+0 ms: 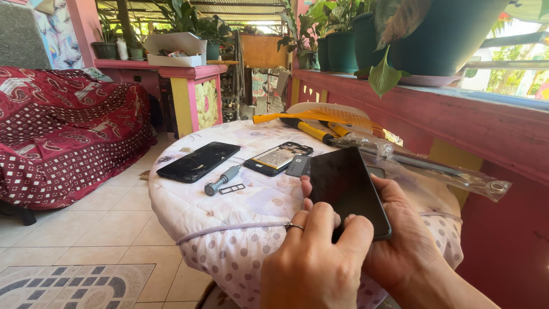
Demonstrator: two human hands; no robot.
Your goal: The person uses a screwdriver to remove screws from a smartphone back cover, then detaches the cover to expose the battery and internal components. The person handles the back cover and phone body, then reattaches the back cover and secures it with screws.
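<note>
Both of my hands hold a black smartphone (347,186), dark screen up and tilted, over the near edge of a small round table (189,214) with a floral cloth. My left hand (313,260), ring on one finger, grips its lower end with fingers curled over the screen. My right hand (403,234) cradles it from beneath and the right side. On the table beyond lie a black phone screen panel (198,161), an opened phone (278,158) with its insides showing, a small grey screwdriver (222,180) and a SIM tray (231,189).
Yellow-handled tools (311,130) and a clear plastic bag (434,169) lie at the table's far right. A pink ledge (457,123) with potted plants runs along the right. A sofa under a red patterned cover (63,131) stands left, on a tiled floor.
</note>
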